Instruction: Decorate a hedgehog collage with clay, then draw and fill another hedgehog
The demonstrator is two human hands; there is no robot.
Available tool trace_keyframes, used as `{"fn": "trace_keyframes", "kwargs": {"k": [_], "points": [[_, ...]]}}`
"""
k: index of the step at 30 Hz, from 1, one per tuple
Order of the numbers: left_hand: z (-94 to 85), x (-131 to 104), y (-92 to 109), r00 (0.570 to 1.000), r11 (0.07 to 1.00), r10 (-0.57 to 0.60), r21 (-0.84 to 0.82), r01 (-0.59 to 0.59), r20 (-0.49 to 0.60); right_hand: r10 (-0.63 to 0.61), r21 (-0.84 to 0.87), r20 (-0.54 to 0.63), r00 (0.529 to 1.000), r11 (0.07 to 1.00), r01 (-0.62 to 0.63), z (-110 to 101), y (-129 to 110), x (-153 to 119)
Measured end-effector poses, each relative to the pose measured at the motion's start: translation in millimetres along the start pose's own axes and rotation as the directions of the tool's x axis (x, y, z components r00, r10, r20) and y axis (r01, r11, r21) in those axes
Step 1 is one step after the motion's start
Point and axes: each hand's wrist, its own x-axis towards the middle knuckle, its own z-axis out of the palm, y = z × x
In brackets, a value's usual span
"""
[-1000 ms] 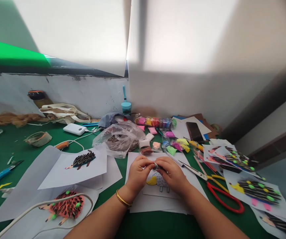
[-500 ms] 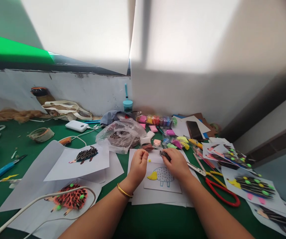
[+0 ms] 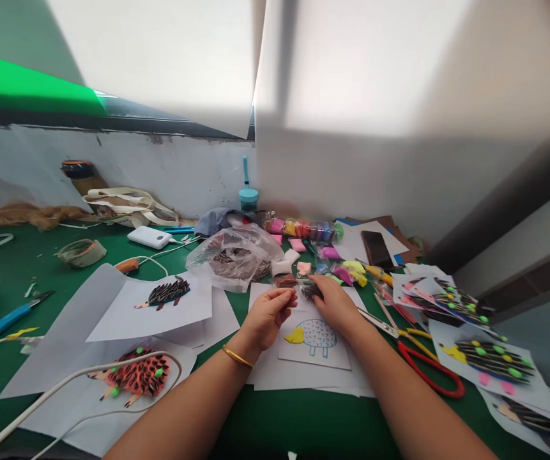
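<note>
A hedgehog drawn in blue outline (image 3: 320,333), its pointed head covered in yellow clay (image 3: 296,336), lies on white paper between my forearms. Above its left part, my left hand (image 3: 269,314) has thumb and fingers pinched together; whatever it holds is too small to make out. My right hand (image 3: 331,300) closes on a dark clay packet (image 3: 309,289) in clear wrap, just above the drawing. A brown clay piece (image 3: 285,280) lies just beyond my left fingertips.
Red-handled scissors (image 3: 430,370) lie right of my right forearm, beside finished hedgehog pictures (image 3: 490,358). A plastic bag of dark seeds (image 3: 236,259) and coloured clay packets (image 3: 344,275) are behind. More hedgehog pictures (image 3: 169,292), a white cable (image 3: 64,390) and blue cutter (image 3: 4,326) are left.
My left hand has moved right, nearer my right hand, and its fingers have turned. My right hand has shifted slightly up and left with the dark packet. The view has tilted a little.
</note>
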Motion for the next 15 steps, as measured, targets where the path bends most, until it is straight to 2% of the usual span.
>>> {"fn": "trace_keyframes", "kwargs": {"k": [7,15], "points": [[-0.5,0.1,0.3,0.999,0.999,0.042,0.008,-0.042,0.024,-0.006,-0.007,-0.028,1.0,1.0,0.006,-3.9,-1.8,-4.2],[0.6,-0.2,1.5,0.996,0.998,0.062,0.015,-0.063,0.056,-0.019,-0.016,0.002,1.0,1.0,0.019,-5.0,-0.8,-5.9]]}}
